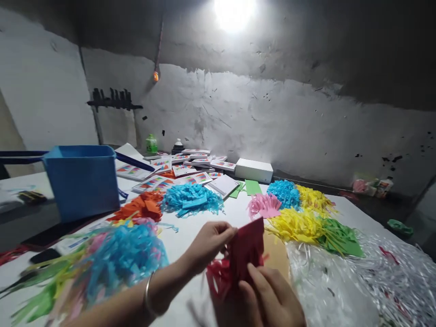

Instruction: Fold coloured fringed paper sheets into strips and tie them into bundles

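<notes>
L hand [207,243] & R hand [269,295] are both pinching the red fringed paper [247,252], which is sitting btwn them, above the white table [190,236].

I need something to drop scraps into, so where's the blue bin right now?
In the head view, the blue bin stands on the table's left side, far from both hands, just left of the orange paper shreds and in front of the colourful printed booklets.

Bin [81,181] left — booklets [184,170] behind
</notes>
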The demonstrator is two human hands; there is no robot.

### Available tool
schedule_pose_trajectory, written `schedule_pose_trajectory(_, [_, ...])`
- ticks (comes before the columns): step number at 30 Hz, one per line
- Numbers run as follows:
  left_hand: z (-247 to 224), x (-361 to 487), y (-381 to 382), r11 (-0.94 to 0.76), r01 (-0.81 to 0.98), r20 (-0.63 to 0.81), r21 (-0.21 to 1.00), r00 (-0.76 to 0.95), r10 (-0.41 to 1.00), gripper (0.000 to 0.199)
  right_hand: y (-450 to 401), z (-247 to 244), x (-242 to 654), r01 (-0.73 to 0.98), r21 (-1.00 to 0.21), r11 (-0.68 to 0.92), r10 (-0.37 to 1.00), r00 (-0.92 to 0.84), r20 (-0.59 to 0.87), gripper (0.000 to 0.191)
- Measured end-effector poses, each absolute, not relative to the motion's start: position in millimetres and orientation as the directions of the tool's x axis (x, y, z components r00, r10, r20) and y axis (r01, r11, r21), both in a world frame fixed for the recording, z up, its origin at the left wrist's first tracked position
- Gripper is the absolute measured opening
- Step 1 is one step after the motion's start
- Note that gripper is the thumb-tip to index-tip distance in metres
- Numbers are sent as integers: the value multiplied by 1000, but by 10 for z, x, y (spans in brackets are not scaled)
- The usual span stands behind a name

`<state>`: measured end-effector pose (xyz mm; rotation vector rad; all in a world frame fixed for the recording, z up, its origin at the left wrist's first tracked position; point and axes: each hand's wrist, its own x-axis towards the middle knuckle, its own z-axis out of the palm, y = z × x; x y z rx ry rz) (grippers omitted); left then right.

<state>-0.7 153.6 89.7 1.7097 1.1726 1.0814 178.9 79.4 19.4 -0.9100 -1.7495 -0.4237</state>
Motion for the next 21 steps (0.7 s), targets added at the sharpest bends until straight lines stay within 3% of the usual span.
schedule_pose_trajectory(5, [492,-136,812,-86,0,84,996,184,979,52,633,128,1215,784,-149,602,401,-136,906,38])
schedule_pose_trajectory(9, [199,-266,584,-202,-38,205,979,187,961,42,507,-139,1224,709,-367,603,507,15,862,18])
schedule_pose_trajectory(12, [27,-265,496,-176,-130,199,976,194,960,34,445,-254,1213,586,-549,596,624,92,776,11])
schedule_pose_trajectory(15, [-113,-229,440,-83,-207,124,975,195,973,35,407,-276,1165,393,-762,514,799,102,592,15])
schedule_pose_trajectory(17, [-188,-220,424,-51,-204,91,978,192,977,38,402,-257,1144,220,-902,370,916,72,394,23])
schedule_pose_trajectory(21, [-274,-249,421,-43,-171,77,984,200,977,42,430,-191,1161,-75,-992,100,993,-55,104,34])
